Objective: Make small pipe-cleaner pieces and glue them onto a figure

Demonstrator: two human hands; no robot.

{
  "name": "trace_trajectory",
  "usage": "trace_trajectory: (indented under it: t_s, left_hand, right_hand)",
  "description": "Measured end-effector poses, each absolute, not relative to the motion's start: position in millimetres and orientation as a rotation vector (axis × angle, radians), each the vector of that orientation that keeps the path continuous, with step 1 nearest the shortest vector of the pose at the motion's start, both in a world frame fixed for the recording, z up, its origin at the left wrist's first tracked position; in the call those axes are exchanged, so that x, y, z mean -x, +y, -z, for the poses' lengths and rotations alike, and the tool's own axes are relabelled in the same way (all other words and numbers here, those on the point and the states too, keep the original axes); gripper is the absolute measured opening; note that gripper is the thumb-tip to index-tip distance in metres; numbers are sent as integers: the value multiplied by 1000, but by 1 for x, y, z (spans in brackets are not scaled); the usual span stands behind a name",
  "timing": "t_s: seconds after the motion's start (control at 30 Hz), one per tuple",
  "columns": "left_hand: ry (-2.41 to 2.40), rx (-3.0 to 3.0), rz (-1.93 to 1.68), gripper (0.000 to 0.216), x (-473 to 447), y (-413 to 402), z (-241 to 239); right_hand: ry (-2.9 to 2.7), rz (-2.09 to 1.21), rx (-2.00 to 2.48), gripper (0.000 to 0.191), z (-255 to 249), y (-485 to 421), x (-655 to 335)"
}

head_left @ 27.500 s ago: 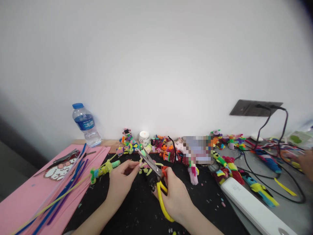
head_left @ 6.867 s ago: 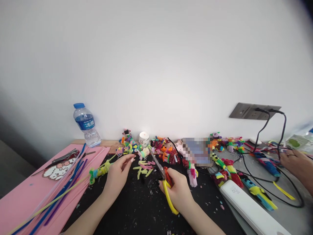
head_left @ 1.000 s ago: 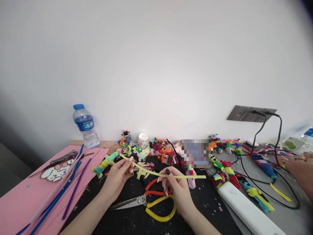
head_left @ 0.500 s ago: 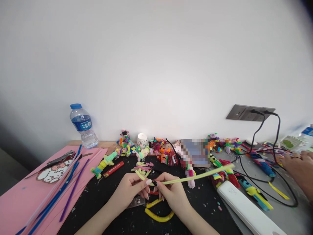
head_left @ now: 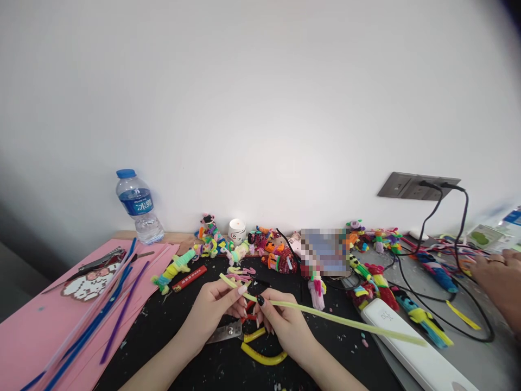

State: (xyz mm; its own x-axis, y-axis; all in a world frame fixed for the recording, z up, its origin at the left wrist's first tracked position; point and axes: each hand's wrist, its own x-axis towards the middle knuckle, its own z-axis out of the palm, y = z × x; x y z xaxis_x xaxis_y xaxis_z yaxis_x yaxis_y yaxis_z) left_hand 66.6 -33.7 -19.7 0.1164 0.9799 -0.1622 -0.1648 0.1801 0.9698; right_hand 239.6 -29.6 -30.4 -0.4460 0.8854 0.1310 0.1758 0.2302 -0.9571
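Observation:
Between my two hands runs a pale yellow-green pipe cleaner (head_left: 345,316), its long end reaching out to the right over a white power strip. My left hand (head_left: 222,304) pinches it near its short end. Close beside, my right hand (head_left: 283,320) grips it between thumb and finger. Beneath my hands lie scissors (head_left: 256,355) with yellow handles, partly covered by the fingers. Just beyond my fingertips sit several short pink and yellow pipe cleaner pieces (head_left: 244,272).
Left, blue and purple pipe cleaners (head_left: 126,312) lie on pink sheets (head_left: 24,331) near a water bottle (head_left: 140,209). Pipe cleaner figures (head_left: 279,258) line the wall. Right are the white power strip (head_left: 407,336), black cables (head_left: 486,320) and another person's hand (head_left: 499,277).
The pipe cleaner's long end has swung down and extends further right. My hands have shifted slightly, and more of the scissors shows beneath them.

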Motion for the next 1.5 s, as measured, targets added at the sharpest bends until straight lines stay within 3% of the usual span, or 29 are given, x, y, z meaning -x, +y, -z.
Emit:
trace_trajectory:
  t_s: [0.47,0.7,1.5]
  left_hand:
    - [1096,-976,-1124,28,-70,-36,17]
    - [1070,-1258,-963,28,-69,-39,20]
    - [730,-1151,-333,32,-64,-47,25]
  right_hand:
    - [-1749,-1340,975,35,33,-27,-241]
    - [-1765,-1302,957,36,35,-28,-241]
    - [-1980,-1433,789,46,24,-38,-239]
